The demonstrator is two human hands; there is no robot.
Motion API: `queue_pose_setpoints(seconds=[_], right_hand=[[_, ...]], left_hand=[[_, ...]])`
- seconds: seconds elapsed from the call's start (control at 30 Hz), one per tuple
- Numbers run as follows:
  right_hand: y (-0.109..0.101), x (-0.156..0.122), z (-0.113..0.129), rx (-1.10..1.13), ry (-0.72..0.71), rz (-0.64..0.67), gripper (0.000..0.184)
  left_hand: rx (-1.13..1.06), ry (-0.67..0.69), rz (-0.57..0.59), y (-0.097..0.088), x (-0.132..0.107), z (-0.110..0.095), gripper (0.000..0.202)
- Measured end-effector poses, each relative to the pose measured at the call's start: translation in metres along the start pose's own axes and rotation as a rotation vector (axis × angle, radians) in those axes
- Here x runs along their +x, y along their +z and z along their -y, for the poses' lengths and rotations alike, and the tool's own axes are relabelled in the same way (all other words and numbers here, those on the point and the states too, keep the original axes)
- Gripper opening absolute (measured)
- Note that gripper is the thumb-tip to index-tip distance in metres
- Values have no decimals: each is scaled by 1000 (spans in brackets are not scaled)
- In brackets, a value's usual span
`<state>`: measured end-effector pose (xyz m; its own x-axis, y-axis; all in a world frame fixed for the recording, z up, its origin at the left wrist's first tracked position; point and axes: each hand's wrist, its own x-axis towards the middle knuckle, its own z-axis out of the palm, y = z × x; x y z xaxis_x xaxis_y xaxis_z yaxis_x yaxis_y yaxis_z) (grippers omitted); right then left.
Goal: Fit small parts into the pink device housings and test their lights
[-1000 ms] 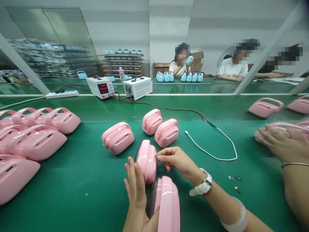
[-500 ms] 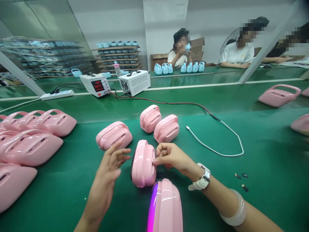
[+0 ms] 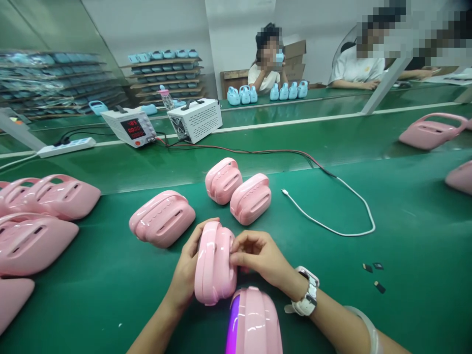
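Pink, glossy case (image 3: 213,268), round-edged, faintly purple at its near end

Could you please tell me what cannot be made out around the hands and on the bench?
All in the head view:
- Anything pinched in the right hand: hidden by its own fingers.
- Far face of the upright pink handled device: hidden by its body and the left hand.
- Near end of the purple-lit device: cut off by the bottom edge.
- Markings on the memory cards: too small.
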<state>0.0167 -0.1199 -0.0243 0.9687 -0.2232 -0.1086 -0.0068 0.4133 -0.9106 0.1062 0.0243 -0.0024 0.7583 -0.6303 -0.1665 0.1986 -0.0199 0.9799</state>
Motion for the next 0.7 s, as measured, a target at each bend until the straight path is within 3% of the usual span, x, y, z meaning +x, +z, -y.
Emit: queue_pose_setpoints(seconds=[0.13,0.23,0.33,0.5,0.7], right_hand=[[-2,-7,6,-231,-186,-1,19],[-1,-6,5,-220,-222,-56,14],[-1,-1,0,-53,-123,-61,24],[-11,6,-1,177,152,104,38],[-10,5,0,243,144,54,34]], left_hand=[[-12,-10,-30,-1,-1,0,50],[16,14,-32,-1,-1,0,47],[-2,-22,3,-1,-1,2,50],[-118,-28,37,0,0,9,51],[-113,-17,4,7,-4,1,57]])
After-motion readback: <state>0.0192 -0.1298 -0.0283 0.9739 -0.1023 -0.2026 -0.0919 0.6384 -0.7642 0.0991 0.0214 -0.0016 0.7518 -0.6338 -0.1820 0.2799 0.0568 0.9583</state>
